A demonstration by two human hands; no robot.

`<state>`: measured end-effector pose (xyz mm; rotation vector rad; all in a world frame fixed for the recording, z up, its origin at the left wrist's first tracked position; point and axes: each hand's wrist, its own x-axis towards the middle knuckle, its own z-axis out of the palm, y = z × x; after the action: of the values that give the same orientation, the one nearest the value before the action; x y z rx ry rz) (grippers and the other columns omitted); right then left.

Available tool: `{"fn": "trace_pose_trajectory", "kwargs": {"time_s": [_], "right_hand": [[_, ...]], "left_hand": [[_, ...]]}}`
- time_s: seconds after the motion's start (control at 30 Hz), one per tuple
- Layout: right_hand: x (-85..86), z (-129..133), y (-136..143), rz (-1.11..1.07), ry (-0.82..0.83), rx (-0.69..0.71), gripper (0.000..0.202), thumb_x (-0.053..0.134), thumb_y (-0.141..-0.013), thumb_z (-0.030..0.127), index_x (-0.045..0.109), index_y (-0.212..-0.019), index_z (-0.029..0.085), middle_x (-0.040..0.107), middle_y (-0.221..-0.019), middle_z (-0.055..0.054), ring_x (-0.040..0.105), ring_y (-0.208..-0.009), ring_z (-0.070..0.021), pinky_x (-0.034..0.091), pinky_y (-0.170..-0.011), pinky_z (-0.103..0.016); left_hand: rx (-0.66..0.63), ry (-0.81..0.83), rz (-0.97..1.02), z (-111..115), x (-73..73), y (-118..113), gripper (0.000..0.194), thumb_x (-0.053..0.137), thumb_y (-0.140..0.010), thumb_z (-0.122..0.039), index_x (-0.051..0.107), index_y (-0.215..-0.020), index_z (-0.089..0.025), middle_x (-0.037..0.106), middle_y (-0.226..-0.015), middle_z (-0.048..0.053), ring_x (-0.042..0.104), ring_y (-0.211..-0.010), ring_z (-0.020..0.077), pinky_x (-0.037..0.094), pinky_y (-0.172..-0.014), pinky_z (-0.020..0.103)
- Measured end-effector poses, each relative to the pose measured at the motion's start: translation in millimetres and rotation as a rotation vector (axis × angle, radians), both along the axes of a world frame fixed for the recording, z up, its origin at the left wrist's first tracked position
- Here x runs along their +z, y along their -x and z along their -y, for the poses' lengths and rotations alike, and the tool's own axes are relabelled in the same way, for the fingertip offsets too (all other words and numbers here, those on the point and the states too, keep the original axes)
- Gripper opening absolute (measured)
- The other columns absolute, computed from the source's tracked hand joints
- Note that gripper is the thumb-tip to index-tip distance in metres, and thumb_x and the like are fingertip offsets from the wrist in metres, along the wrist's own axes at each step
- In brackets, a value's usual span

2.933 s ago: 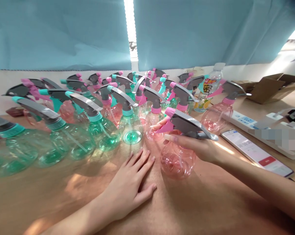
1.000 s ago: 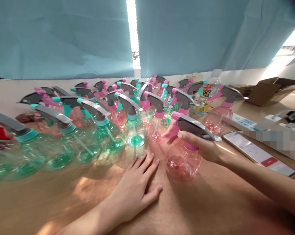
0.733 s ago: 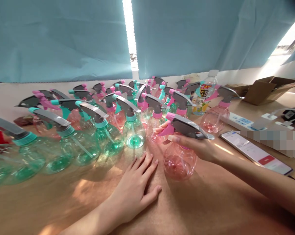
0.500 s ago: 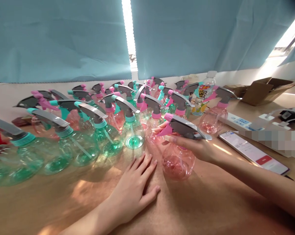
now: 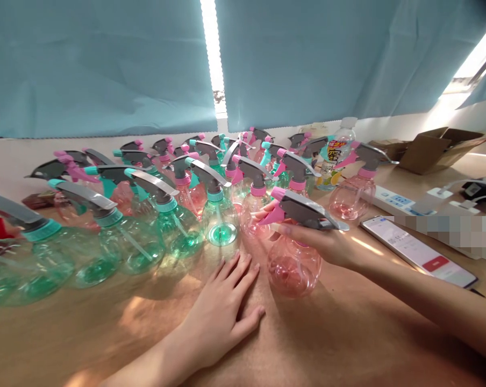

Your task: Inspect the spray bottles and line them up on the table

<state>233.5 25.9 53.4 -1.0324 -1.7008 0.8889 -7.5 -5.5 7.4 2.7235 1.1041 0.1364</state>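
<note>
My right hand (image 5: 327, 242) is closed around the neck of a pink spray bottle (image 5: 294, 269) with a grey and pink trigger head. That bottle stands upright at the front, and some of my fingers are hidden behind its head. My left hand (image 5: 227, 301) lies flat on the table (image 5: 154, 338), palm down with fingers spread, just left of the pink bottle. Beyond my left fingertips stands a green spray bottle (image 5: 221, 217) with a turquoise collar. Another pink spray bottle (image 5: 256, 207) is just behind my right fingertips.
Several more green spray bottles (image 5: 140, 247) and pink ones fill the left and back. At the right are another pink spray bottle (image 5: 352, 193), a labelled drink bottle (image 5: 335, 153), a phone (image 5: 420, 251), a power strip (image 5: 400, 201) and an open cardboard box (image 5: 436, 153).
Both hands and the pink spray bottle stay where they were. The view has shifted only very slightly.
</note>
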Motion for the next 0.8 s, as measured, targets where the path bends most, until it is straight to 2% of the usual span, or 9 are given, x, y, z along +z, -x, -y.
{"fn": "trace_pose_trajectory", "kwargs": {"time_s": [0.23,0.43,0.7,0.8], "right_hand": [[-2.0,-1.7,0.2,0.002,0.015,-0.011,0.024,0.067,-0.083,0.043,0.068,-0.103,0.03,0.071,-0.085,-0.001,0.065,-0.087,-0.0265,0.052,-0.071,-0.04],[-2.2,-2.3,0.2,-0.011,0.0,0.012,0.029,0.069,-0.081,0.042,0.067,-0.108,0.032,0.071,-0.08,0.001,0.065,-0.08,-0.0263,0.052,-0.069,-0.04],[-0.6,-2.6,0.1,0.06,-0.015,-0.001,0.016,0.064,-0.085,0.041,0.07,-0.094,0.029,0.069,-0.077,0.0,0.065,-0.08,-0.0265,0.051,-0.07,-0.041],[-1.1,-3.5,-1.7,0.086,-0.029,0.001,0.016,0.063,-0.085,0.041,0.07,-0.095,0.03,0.07,-0.08,-0.001,0.065,-0.082,-0.0277,0.051,-0.069,-0.042]], "left_hand": [[0.007,0.012,-0.048,0.6,1.2,-0.8,0.064,0.045,-0.097,-0.049,0.035,-0.15,-0.015,0.024,-0.157,0.012,0.019,-0.145,0.0323,0.023,-0.115,0.052],[0.013,0.009,-0.052,1.1,1.1,-1.2,0.065,0.045,-0.096,-0.05,0.035,-0.149,-0.014,0.023,-0.158,0.012,0.019,-0.145,0.0329,0.024,-0.115,0.053],[0.003,-0.011,-0.028,0.5,-0.1,-0.4,0.064,0.046,-0.096,-0.05,0.036,-0.149,-0.015,0.025,-0.157,0.012,0.021,-0.144,0.0327,0.026,-0.113,0.055],[0.0,-0.019,-0.013,-0.1,-0.6,-0.5,0.063,0.047,-0.096,-0.048,0.037,-0.148,-0.014,0.027,-0.156,0.013,0.022,-0.144,0.0336,0.028,-0.112,0.055]]}}
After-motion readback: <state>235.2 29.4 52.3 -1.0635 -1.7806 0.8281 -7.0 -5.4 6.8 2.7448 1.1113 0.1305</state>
